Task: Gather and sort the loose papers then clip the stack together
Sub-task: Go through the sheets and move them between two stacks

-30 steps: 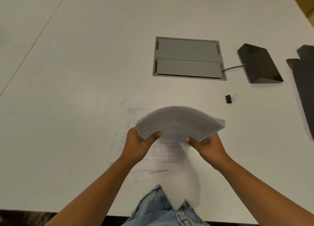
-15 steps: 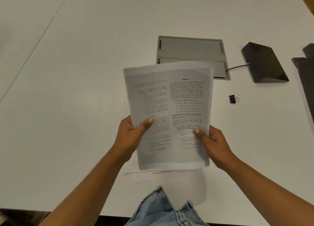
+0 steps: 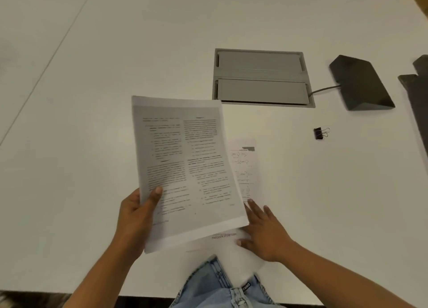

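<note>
Head view. A stack of printed papers (image 3: 185,168) is being gripped along its lower left edge by the left hand (image 3: 136,217), thumb on the top page, and is being held raised and tilted above the white table (image 3: 115,52). The top page is showing two columns of blurred text; the stack's long axis is running away from the person, leaning slightly left.

The right hand (image 3: 264,233) is being laid open and flat, fingers spread, on a loose sheet (image 3: 245,168) lying on the table; nothing is being clasped by it. This sheet is lying directly under and to the right of the raised stack, partly hidden by it, with diagrams and a printed web address showing. Its long axis is also running away from the person. The right hand is judged the nearer one for collecting it.

A black binder clip (image 3: 320,133) is lying on the table, well apart to the right and farther away, on the right hand's side. Clipping is judged not yet begun.
</note>
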A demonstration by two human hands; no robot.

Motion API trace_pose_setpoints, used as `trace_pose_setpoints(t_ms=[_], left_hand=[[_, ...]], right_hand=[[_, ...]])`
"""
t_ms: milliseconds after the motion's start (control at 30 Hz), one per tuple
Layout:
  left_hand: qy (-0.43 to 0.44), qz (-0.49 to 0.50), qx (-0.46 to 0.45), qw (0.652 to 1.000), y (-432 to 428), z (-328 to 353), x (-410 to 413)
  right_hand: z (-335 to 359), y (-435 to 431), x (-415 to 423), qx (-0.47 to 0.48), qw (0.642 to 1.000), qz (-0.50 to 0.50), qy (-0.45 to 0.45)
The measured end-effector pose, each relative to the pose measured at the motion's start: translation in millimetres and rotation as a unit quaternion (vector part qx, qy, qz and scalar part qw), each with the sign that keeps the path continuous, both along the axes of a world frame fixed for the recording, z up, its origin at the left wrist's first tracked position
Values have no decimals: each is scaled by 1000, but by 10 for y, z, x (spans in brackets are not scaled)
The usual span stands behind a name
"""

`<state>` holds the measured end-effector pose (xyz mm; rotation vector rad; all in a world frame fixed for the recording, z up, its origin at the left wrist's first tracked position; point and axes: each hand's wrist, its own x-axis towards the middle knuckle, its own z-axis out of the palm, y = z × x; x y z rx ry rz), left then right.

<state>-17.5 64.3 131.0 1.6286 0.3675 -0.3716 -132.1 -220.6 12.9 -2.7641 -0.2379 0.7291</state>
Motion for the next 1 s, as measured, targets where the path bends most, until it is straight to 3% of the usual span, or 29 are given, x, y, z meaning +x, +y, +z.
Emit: trace_pose_setpoints(t_ms=[333, 433, 567, 667, 733, 800, 933, 1000], left_hand=[[18, 34, -16, 999, 141, -77, -33], [22, 33, -21, 999, 64, -95, -51], [25, 27, -17, 999, -2, -120, -78], [21, 17, -9, 1000, -60, -115, -88], [20, 12, -7, 1000, -83, -109, -84], [19, 11, -2, 1000, -108, -101, -66], [14, 17, 0, 1000, -143, -92, -41], [16, 22, -2, 1000, -150, -86, -26]], right_hand=[[-14, -477, -222, -80, 985, -149, 11], [8, -636, -278, -53, 971, -228, -42], [54, -752, -295, -2, 906, -403, -133], [104, -788, -196, -49, 838, -539, -74], [142, -784, -109, -91, 821, -563, -2], [125, -835, -29, -88, 816, -572, 14], [78, -980, 86, 36, 751, -659, 30], [68, -1010, 93, 53, 747, -663, 19]])
